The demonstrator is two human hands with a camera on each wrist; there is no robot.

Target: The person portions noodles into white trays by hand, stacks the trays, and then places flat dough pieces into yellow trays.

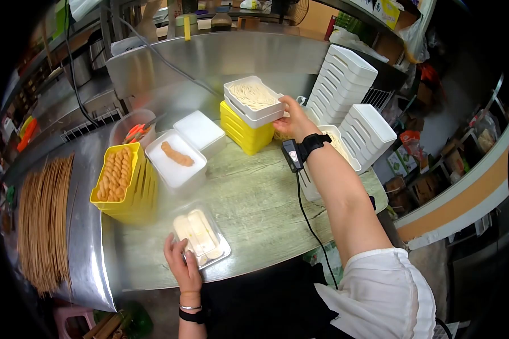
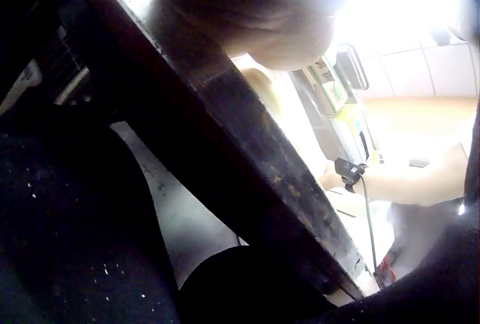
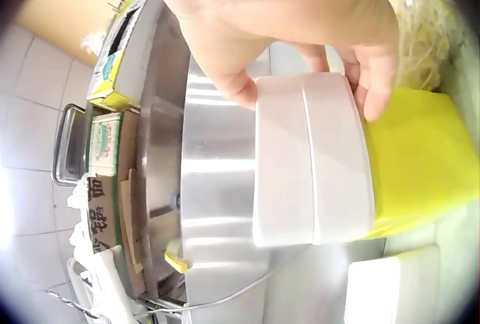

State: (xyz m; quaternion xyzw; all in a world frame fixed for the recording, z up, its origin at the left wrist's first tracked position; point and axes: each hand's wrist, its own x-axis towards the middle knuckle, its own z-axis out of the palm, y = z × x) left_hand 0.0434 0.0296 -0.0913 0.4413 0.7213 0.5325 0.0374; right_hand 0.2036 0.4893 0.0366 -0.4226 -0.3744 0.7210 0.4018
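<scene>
My right hand (image 1: 294, 120) grips the near right end of two stacked white trays (image 1: 249, 117), the top one filled with pale noodles (image 1: 251, 95). These trays sit over a stack of yellow baskets (image 1: 244, 131). In the right wrist view, the thumb is on one tray and the fingertips (image 3: 375, 102) reach the other, beside the yellow basket. Near the front table edge, my left hand (image 1: 185, 268) touches the side of a clear plastic box (image 1: 223, 248) holding pale oblong slabs (image 1: 197, 231). The left wrist view shows mostly the underside of that hand (image 2: 255, 20), dark and blurred.
White baskets (image 1: 339, 85) stand in tall stacks at right, beside an open one with noodles. Left of centre are a white box (image 1: 195, 175) bearing a brown piece, a yellow basket (image 1: 136, 192) of twisted dough sticks, and many thin sticks (image 1: 45, 220). A metal panel (image 1: 169, 68) backs the table.
</scene>
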